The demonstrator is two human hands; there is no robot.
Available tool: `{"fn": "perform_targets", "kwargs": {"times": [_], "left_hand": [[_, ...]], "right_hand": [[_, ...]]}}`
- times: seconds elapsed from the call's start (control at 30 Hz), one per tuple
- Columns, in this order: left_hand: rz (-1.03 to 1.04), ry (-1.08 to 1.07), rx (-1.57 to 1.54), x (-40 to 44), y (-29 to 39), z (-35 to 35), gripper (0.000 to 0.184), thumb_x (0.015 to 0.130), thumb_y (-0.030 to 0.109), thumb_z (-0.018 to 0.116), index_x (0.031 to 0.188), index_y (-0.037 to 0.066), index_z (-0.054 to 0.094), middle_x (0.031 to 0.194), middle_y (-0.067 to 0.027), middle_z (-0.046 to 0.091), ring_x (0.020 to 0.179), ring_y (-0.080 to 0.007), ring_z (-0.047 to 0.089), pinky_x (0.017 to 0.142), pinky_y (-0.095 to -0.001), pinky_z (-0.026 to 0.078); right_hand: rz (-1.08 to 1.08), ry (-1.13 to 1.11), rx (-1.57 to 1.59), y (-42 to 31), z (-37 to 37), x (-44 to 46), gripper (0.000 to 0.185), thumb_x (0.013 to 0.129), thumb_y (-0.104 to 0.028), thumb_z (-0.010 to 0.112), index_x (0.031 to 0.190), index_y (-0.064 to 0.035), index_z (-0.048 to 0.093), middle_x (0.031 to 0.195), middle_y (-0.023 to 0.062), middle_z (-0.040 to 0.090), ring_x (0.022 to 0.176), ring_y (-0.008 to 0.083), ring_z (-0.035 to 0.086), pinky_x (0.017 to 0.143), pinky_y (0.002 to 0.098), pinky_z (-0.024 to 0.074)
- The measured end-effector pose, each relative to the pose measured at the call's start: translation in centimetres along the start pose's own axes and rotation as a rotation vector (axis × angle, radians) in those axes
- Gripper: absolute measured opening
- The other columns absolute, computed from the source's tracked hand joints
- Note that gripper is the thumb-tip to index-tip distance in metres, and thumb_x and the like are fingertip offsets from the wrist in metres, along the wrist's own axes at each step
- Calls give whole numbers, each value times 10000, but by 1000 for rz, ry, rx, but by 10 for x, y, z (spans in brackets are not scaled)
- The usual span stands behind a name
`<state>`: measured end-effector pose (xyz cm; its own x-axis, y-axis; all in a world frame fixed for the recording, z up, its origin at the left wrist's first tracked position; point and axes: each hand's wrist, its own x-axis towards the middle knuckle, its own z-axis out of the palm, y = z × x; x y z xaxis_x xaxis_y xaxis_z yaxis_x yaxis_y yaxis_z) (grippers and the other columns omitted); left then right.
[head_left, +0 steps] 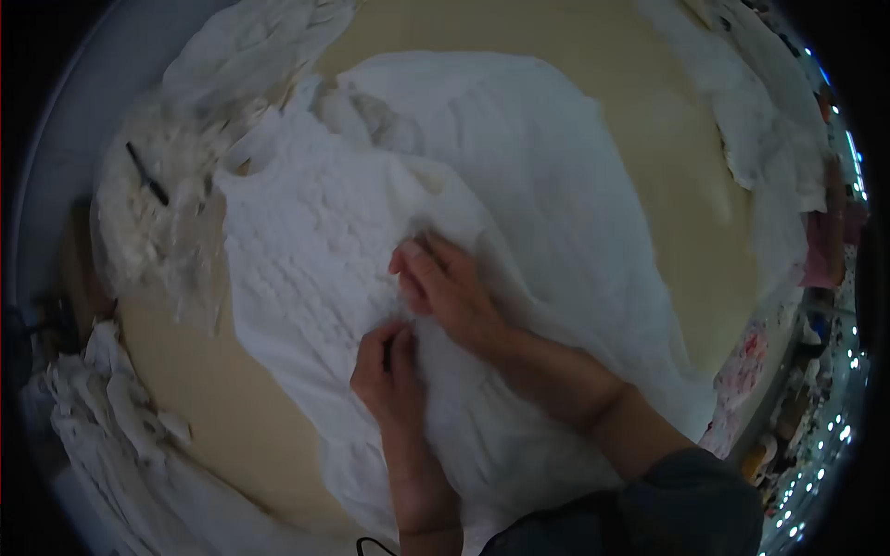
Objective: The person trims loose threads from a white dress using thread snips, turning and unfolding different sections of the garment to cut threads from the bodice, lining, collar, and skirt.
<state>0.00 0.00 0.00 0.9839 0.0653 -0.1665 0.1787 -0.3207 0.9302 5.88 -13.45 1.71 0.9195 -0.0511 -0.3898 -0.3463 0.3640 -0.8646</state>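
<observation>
A white garment (pixel 306 213) with rows of ruffled texture on its upper part lies spread on the pale tabletop (pixel 213 398). Both hands are over its middle. My left hand (pixel 387 371) has its fingers curled at the lower edge of the ruffled area; something small and dark shows between thumb and fingers, too unclear to name. Just above and to the right, my right hand (pixel 445 287) has thumb and fingers pressed together close to the cloth. What they pinch, if anything, is hidden and blurred.
At the left, a clear plastic bag (pixel 176 241) of small cream pieces has a dark slim tool (pixel 146 174) on it. White cloth is bunched at the lower left (pixel 130 417), top left (pixel 260 46) and right (pixel 760 120). Small items crowd the far right edge.
</observation>
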Motion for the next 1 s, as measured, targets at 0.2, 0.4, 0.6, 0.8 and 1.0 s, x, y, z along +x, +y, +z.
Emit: {"fn": "perform_targets", "kwargs": {"times": [0.2,0.4,0.6,0.8,1.0], "left_hand": [[-221,-107,-440,10,0,-38,73,958,6,555,974,-30,617,891,-68,670,791,-108,616,744,-242,511],[113,-63,-108,10,-2,-35,208,814,-25,711,1004,-5,627,950,-88,633,710,-137,649,658,-269,541],[209,-23,7,9,0,-31,283,761,-58,734,1023,-1,642,1021,-73,583,703,-131,614,625,-250,519],[276,10,-63,15,-20,-35,147,813,-30,685,949,-15,631,910,-98,617,695,-195,636,642,-291,521],[-54,-68,-349,14,-15,-44,33,883,-9,629,904,-30,614,857,-87,658,742,-138,643,687,-263,521]], "right_hand": [[-93,-154,-85,-5,16,-9,429,1071,-384,326,1000,-33,562,637,-29,421,544,59,333,507,240,310],[-58,-81,-531,-13,-11,-62,400,1076,-343,330,993,-33,568,648,-16,440,588,69,372,560,234,341],[-73,-56,-642,-10,-13,-81,390,1078,-311,338,941,-32,573,648,-12,445,608,73,380,580,240,350],[183,-114,-514,-8,12,-89,413,1077,-334,331,916,-40,573,633,-14,452,579,68,391,540,240,352],[476,-134,-205,8,24,-96,395,1057,-382,392,922,-60,577,654,-21,463,501,55,352,437,243,303]]}}
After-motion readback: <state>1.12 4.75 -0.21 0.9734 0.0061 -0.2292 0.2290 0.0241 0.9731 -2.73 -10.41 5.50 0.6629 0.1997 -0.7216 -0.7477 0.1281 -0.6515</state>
